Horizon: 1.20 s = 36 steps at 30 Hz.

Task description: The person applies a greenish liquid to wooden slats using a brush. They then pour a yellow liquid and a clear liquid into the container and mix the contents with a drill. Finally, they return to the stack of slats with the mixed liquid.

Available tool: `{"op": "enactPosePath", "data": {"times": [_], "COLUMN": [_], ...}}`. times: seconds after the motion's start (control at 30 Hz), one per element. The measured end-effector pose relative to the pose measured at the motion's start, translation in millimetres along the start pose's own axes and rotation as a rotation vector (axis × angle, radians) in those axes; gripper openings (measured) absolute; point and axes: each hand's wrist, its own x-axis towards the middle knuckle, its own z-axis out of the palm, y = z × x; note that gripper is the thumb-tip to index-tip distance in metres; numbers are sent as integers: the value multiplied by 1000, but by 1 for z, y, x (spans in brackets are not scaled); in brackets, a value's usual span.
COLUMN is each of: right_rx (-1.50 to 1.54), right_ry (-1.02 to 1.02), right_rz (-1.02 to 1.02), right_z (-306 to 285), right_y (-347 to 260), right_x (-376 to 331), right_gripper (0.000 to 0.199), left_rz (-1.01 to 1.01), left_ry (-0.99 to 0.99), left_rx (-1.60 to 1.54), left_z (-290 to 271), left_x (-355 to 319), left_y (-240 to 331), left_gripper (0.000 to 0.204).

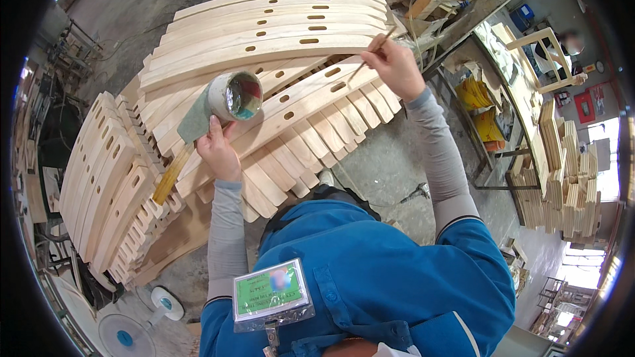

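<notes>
My left hand is closed around a round, pale cup with a shiny, stained inside. A grey-green wrapped piece runs down from the cup, and a yellow-brown strip extends beyond it; how they join is unclear. Between the fingers of my right hand is a thin brown stick, pinched and slanting down to a slotted wooden board. The stick's lower tip is by a slot near the board's right end. Beneath that board, more curved, slotted boards lie in layered rows.
At the left stands another stack of slotted boards. A white fan is at lower left. On the right are a workbench, yellow bags and stacked wood pieces. A person stands behind a wooden frame.
</notes>
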Motion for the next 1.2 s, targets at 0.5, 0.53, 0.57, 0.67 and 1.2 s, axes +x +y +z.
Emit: {"op": "enactPosePath", "data": {"times": [0.5, 0.53, 0.57, 0.67, 1.2], "right_rx": [934, 955, 976, 994, 967], "right_ry": [305, 288, 272, 249, 318], "right_rz": [242, 258, 273, 351, 40], "right_z": [39, 48, 57, 66, 3], "right_y": [22, 25, 28, 35, -23], "right_x": [63, 64, 64, 64, 27], "right_gripper": [21, 21, 21, 16, 9], "left_rz": [36, 31, 25, 25, 16], "left_ry": [17, 17, 16, 43, -38], "left_rx": [14, 16, 18, 40, -80], "left_z": [5, 5, 4, -1, 21], "left_x": [-1, -1, -1, 0, 0], "left_y": [2, 2, 2, 0, 42], "left_gripper": [24, 25, 25, 24, 22]}}
